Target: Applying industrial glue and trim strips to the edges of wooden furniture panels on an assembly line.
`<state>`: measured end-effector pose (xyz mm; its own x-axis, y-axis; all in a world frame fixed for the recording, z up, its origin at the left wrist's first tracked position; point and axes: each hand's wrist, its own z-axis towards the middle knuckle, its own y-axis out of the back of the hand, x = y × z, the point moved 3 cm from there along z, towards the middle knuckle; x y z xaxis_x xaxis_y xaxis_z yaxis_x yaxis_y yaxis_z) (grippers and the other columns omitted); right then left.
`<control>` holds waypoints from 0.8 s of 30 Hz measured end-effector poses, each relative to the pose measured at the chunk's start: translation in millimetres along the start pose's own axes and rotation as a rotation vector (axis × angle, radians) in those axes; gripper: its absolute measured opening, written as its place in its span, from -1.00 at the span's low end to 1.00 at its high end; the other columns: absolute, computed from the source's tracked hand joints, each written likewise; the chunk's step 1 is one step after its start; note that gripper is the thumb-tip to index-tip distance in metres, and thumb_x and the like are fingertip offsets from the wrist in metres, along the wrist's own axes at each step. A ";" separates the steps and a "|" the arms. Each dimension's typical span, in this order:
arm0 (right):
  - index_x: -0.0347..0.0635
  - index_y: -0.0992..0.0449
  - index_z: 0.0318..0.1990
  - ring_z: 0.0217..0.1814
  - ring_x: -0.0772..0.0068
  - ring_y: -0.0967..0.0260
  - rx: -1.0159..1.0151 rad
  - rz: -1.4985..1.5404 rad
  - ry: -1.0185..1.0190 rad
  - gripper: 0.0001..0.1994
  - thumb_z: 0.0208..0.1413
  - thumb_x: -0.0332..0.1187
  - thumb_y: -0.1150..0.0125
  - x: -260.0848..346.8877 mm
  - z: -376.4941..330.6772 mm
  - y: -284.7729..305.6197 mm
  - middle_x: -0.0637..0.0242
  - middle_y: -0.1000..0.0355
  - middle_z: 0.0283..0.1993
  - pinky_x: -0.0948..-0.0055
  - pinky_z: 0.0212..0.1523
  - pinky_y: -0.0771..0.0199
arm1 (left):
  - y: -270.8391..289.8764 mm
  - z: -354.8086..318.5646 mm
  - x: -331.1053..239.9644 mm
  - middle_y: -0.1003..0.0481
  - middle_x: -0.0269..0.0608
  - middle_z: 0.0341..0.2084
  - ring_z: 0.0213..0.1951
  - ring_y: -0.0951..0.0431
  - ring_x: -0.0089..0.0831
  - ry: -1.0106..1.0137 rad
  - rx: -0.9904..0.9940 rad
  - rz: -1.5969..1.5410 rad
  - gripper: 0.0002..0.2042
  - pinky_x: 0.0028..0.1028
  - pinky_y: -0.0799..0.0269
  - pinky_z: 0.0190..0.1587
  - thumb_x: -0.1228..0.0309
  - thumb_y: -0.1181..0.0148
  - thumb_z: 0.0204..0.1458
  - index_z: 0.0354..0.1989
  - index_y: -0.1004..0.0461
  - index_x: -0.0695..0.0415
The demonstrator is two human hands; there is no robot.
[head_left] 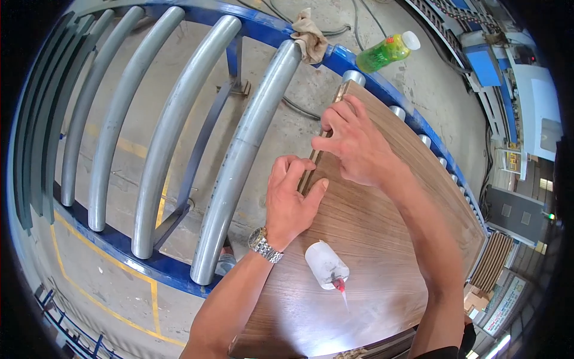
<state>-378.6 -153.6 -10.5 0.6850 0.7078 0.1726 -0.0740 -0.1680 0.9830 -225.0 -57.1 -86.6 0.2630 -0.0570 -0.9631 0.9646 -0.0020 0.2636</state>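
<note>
A large brown wood-grain panel [371, 239] lies in front of me, with a narrow strip [308, 177] along its left edge. My left hand [293, 200] is closed around this edge, fingers curled over the strip and thumb on the panel's top face. Farther along the same edge, my right hand [359, 143] has bent fingers closed on the strip, its thumb pointing left over the side. What lies under the fingertips is partly hidden. A white squeeze bottle [324, 263] with a red nozzle lies on its side on the panel, near my left wrist.
The panel rests on a blue roller conveyor [263, 33], whose bare metal rollers [233, 161] stretch leftward with gaps above the concrete floor. On the far rail are a crumpled beige rag [309, 37] and a green drink bottle [385, 52]. Cables and machinery stand beyond.
</note>
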 end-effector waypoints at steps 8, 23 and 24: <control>0.03 -0.55 -0.26 0.22 0.05 -0.33 -0.065 -0.007 0.016 -0.65 -0.28 -0.56 -0.45 -8.3 -4.0 1.4 0.26 -0.33 -0.08 -0.21 0.58 -0.12 | -7.0 6.3 -3.9 -0.55 -0.22 -0.08 -0.21 -0.51 -0.29 0.013 0.012 -0.010 -0.65 -0.32 -0.50 -0.16 0.38 -0.56 0.04 -0.03 -0.57 0.11; -0.23 -0.33 -0.43 0.20 -0.25 -0.30 -0.203 0.017 0.000 -0.69 -0.30 -0.51 -0.40 5.4 -1.5 -6.5 0.01 -0.22 -0.14 -0.43 0.56 -0.10 | -8.0 -2.0 -2.8 -0.39 0.05 0.02 0.12 -0.44 0.14 0.016 0.026 -0.072 -0.62 -0.02 -0.40 0.19 0.35 -0.40 0.08 0.03 -0.47 0.14; -0.24 -0.33 -0.44 0.20 -0.25 -0.29 -0.214 0.044 0.018 -0.70 -0.32 -0.54 -0.38 12.0 6.0 -9.6 0.02 -0.21 -0.15 -0.44 0.56 -0.09 | 0.8 -4.1 0.7 -0.38 0.04 0.03 0.12 -0.44 0.14 0.043 0.032 -0.041 -0.62 -0.03 -0.38 0.20 0.35 -0.40 0.08 0.05 -0.46 0.14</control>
<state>-365.3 -147.6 -18.3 0.6650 0.7152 0.2150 -0.2571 -0.0510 0.9650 -224.0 -53.0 -87.3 0.2246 -0.0135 -0.9744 0.9737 -0.0352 0.2249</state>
